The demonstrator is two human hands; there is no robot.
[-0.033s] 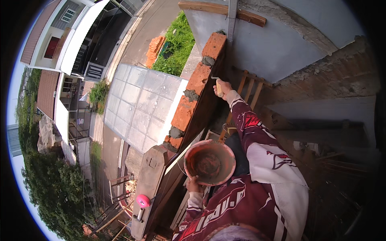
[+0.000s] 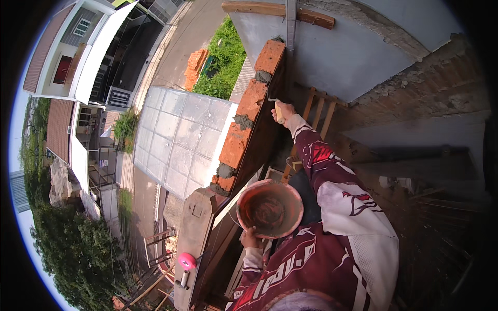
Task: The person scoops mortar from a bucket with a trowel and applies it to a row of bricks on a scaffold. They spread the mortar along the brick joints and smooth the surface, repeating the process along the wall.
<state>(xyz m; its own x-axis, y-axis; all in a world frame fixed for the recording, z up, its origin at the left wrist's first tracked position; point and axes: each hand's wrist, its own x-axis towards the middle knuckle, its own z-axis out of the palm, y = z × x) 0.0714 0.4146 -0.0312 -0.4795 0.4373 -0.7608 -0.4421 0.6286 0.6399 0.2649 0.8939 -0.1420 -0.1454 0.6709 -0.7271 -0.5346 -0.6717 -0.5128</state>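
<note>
My right hand [image 2: 284, 113] grips the pale handle of a trowel [image 2: 279, 114] beside the inner face of a brick row; its blade is mostly hidden there. Orange bricks [image 2: 234, 146] run along the wall top, with grey mortar [image 2: 243, 122] in lumps between them. My left hand [image 2: 250, 238] is closed on the rim of a reddish round bucket [image 2: 270, 210], held in front of my body. The bucket looks nearly emptied, with wet mortar residue smeared inside. Its thin wire handle hangs at the left side.
A pink round string reel [image 2: 186, 260] and a small metal tool [image 2: 182, 280] lie on the concrete ledge [image 2: 192, 220]. A wooden ladder [image 2: 322, 114] stands below my right arm. Beyond the wall are a panelled canopy [image 2: 179, 137] and the street far below. An upright post [image 2: 291, 23] adjoins the row's far end.
The whole view has shifted slightly, so the wall's far end sits a little further left and higher. Both hands keep their holds on the trowel and bucket.
</note>
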